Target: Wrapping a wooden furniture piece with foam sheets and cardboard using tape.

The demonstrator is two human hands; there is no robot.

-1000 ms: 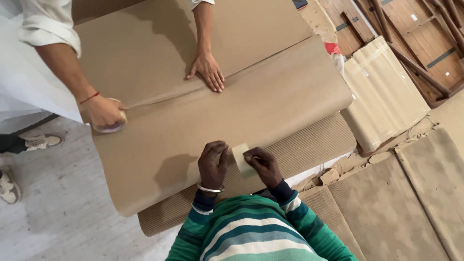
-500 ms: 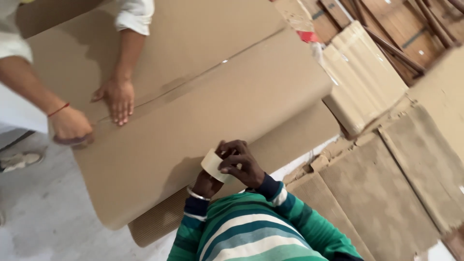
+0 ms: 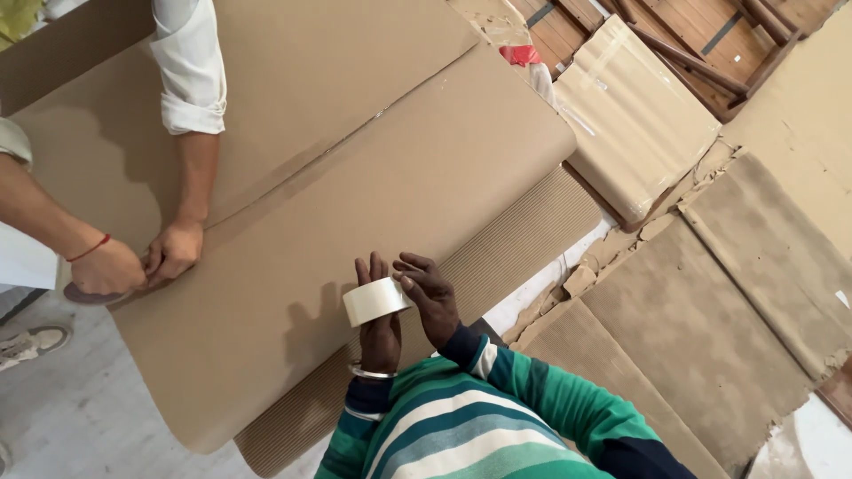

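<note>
A pale grey floor [image 3: 62,417] carries everything here. On it lies a large wrapped bundle [image 3: 355,177] in smooth brown paper, with 1 sheet of ribbed corrugated cardboard [image 3: 524,239] poking out beneath its near edge. Just right of it sits a smaller wrapped package [image 3: 635,115]. Flat, worn cardboard sheets [image 3: 701,310] cover the floor further right, with torn scraps [image 3: 581,279] between them.

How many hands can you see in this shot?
4. The left hand and right hand hold a tape roll; a co-worker's two hands press the cardboard sheet at its left edge.
</note>
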